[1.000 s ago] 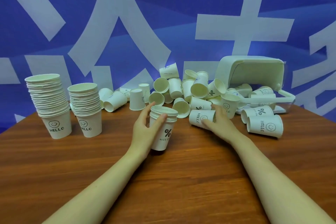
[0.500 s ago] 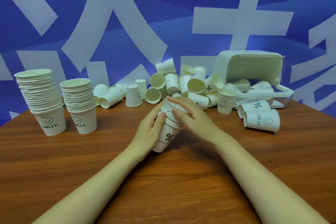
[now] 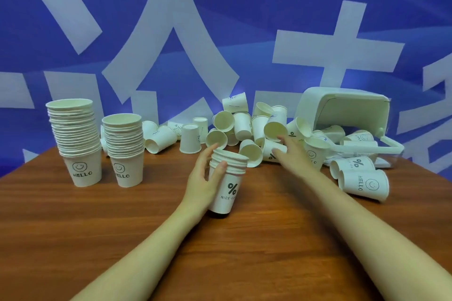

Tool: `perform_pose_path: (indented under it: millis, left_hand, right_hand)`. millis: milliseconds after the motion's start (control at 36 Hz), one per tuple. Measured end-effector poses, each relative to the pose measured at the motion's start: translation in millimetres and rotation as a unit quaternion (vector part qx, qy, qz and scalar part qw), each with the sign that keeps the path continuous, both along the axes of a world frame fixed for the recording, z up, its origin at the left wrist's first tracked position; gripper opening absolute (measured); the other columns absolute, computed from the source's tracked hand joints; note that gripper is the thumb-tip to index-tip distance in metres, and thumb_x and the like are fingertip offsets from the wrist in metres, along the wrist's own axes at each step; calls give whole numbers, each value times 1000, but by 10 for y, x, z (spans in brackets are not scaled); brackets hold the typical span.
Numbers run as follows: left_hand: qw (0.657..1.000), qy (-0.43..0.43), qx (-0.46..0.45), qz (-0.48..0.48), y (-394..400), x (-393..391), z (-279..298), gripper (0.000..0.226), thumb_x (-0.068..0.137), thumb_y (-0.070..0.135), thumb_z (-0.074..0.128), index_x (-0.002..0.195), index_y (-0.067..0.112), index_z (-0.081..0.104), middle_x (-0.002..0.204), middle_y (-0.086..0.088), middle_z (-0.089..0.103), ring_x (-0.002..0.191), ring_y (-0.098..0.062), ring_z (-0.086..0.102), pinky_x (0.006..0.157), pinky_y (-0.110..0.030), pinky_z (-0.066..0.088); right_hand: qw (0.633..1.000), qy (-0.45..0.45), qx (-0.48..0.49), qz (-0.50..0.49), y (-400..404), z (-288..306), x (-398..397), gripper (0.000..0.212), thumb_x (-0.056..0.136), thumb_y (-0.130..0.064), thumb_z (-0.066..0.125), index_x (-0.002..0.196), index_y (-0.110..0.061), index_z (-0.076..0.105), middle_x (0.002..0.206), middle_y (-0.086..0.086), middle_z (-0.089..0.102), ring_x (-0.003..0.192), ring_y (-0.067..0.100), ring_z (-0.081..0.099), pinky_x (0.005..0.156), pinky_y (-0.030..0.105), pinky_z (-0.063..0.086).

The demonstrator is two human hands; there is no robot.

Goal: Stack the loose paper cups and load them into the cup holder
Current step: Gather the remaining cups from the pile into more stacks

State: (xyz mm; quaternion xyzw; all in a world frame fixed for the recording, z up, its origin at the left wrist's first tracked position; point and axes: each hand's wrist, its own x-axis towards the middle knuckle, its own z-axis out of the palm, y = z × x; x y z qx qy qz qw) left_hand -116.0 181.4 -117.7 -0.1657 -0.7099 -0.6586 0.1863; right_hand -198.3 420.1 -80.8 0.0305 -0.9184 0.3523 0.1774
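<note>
Reaching right hand (image 3: 292, 154), fingers spread and empty, from short nested stack of white paper cups (image 3: 226, 182) at centre back to loose white paper cups (image 3: 247, 127) in upper-centre pile; we judge last cup seated. Left hand (image 3: 201, 181) grips short stack upright. We count three stacks: two tall stacks (image 3: 97, 142) at left. White plastic cup holder (image 3: 342, 107), one, tipped at right, unloaded.

You see three stacks of paper cups: a tall stack (image 3: 74, 139), a shorter stack (image 3: 124, 148) just beside it, and a small stack (image 3: 226, 183) of about five cups. Behind them lies one heap of loose cups (image 3: 247, 129), too many and too overlapped to count exactly. You have one white cup holder (image 3: 342, 107), one table (image 3: 122, 227), two hands.
</note>
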Motion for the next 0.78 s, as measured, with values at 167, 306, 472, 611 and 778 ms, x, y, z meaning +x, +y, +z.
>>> perform_pose_path:
  millis: [167,306,472,611,778]
  left_hand:
    - [999,3,-38,0,-116,-59,18,50,78,50,62,126,48,46,121,18,60,114,6,54,94,-14,41]
    - [999,6,-33,-9,-129,-60,2,48,80,44,64,124,49,46,120,19,60,112,6,55,97,-21,44]
    - [999,9,-41,-13,-140,-77,0,44,86,40,64,124,50,44,121,22,57,113,10,53,93,-16,42]
    - [1000,14,-5,-8,-86,-89,12,46,81,41,62,124,45,47,123,19,58,115,6,53,96,-15,42]
    - [999,12,16,-31,13,-37,55,53,81,37,60,131,28,47,121,24,56,111,12,53,94,-9,40]
  right_hand:
    - [975,-10,220,11,41,-70,-393,52,82,-28,59,132,-21,48,132,9,53,116,28,51,91,43,47]
    - [948,-8,317,-4,27,-91,-552,71,80,-45,65,142,-20,41,138,8,50,126,28,45,98,41,43]
    - [920,54,389,-1,43,-37,-572,70,81,-57,62,138,-19,46,144,0,47,131,22,42,97,36,40]
    - [952,16,304,20,73,-28,-369,72,75,-67,59,132,-26,43,135,1,54,112,25,57,84,38,48]
    - [981,18,187,43,99,8,87,66,81,-56,63,139,-32,41,130,-4,58,110,18,57,90,40,49]
